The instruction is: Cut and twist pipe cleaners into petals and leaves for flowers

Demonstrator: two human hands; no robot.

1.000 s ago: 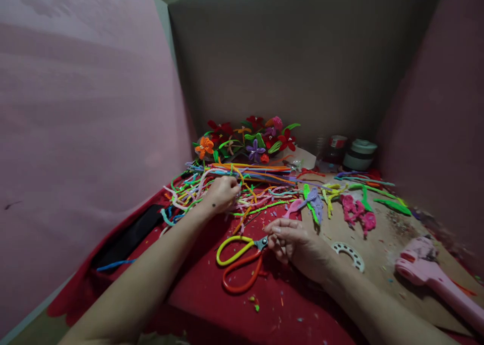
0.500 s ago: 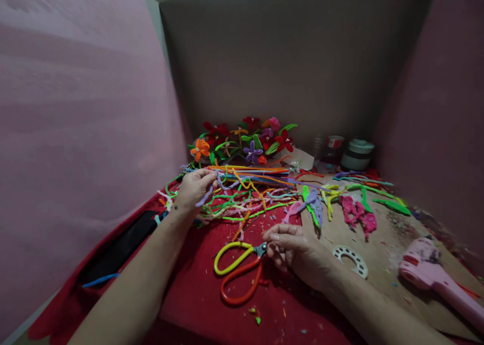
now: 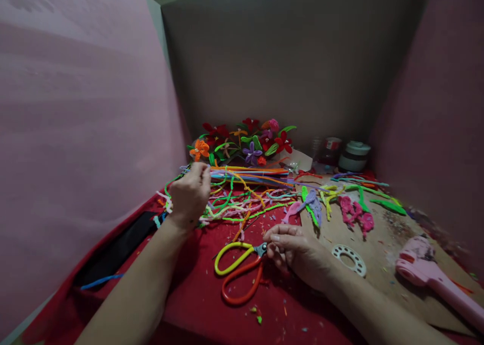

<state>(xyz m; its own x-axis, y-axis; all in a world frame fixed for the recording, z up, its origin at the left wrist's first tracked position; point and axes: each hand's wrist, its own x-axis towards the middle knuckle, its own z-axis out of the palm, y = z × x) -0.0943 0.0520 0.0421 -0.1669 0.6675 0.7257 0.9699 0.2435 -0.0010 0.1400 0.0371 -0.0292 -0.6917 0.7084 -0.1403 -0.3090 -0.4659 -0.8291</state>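
My left hand (image 3: 191,194) is closed above the left end of a tangle of coloured pipe cleaners (image 3: 242,204). Its back faces me, so whatever the fingers hold is hidden. My right hand (image 3: 295,248) is closed too, thumb and forefinger pinched together and the other fingers curled. It is right beside the pivot of a pair of scissors (image 3: 242,299) with one yellow and one orange-red handle. The handles are spread on the red cloth (image 3: 200,289), while the blades are hidden by my right hand. I cannot make out what its fingers grip.
Pipe-cleaner flowers (image 3: 251,153) stand at the back. Right of centre, a brown board (image 3: 317,279) carries fuzzy petals and leaves (image 3: 355,211), a white ring with holes (image 3: 350,260) and a pink glue gun (image 3: 423,267). A lidded jar (image 3: 354,156) stands behind.
My left hand has turned its back to me and shifted slightly left; the lilac pipe cleaner in its fingers is out of sight there. My right hand and the scissors have stayed put.
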